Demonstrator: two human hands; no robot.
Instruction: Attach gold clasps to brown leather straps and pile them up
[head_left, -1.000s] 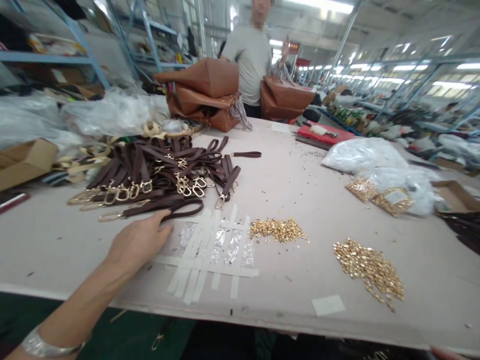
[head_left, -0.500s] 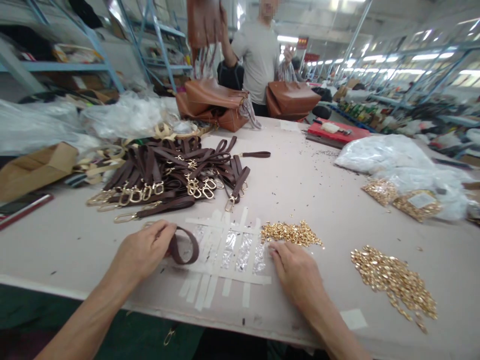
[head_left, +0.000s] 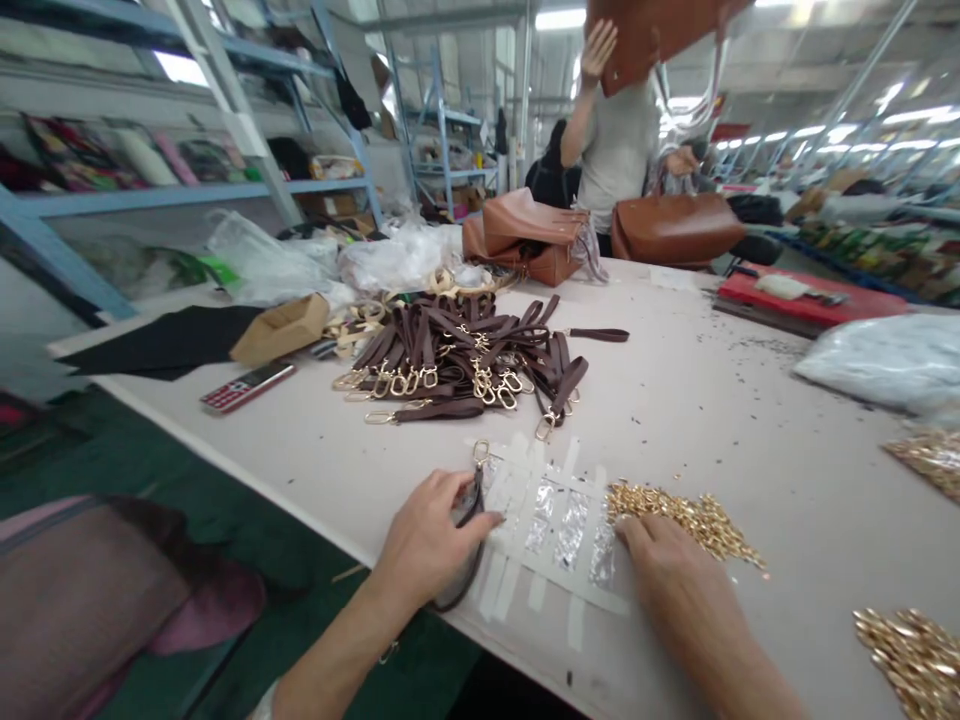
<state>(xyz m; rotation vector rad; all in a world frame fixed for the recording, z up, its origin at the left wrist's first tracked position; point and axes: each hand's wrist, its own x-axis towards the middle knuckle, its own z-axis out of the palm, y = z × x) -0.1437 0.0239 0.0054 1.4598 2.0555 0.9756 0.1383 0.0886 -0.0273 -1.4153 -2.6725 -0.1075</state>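
My left hand (head_left: 427,535) is closed on a dark brown leather wrist strap (head_left: 477,560), which stands on edge with its loop hanging toward me. The strap's gold snap hook (head_left: 481,452) points away across the table. Beside it lies a patch of clear plastic and pale tape strips (head_left: 551,570) stuck to the tabletop. My right hand (head_left: 675,580) rests at the near edge of a pile of small gold metal pieces (head_left: 705,520). Its fingertips are pressed together, and whatever is between them is hidden. Many similar straps (head_left: 465,340) with gold hooks lie heaped beyond my left hand.
A phone (head_left: 247,388) and an open cardboard box (head_left: 281,328) sit at the left. Brown bags (head_left: 532,235) stand at the back, where a person (head_left: 615,150) lifts another bag. Right are a red board (head_left: 814,295), a plastic bag (head_left: 892,360) and a second gold pile (head_left: 911,650).
The view has swung left. My left hand has turned the strap so its hook points away and its loop hangs nearer me. My right hand stays by the gold pile. The person raised a bag higher.
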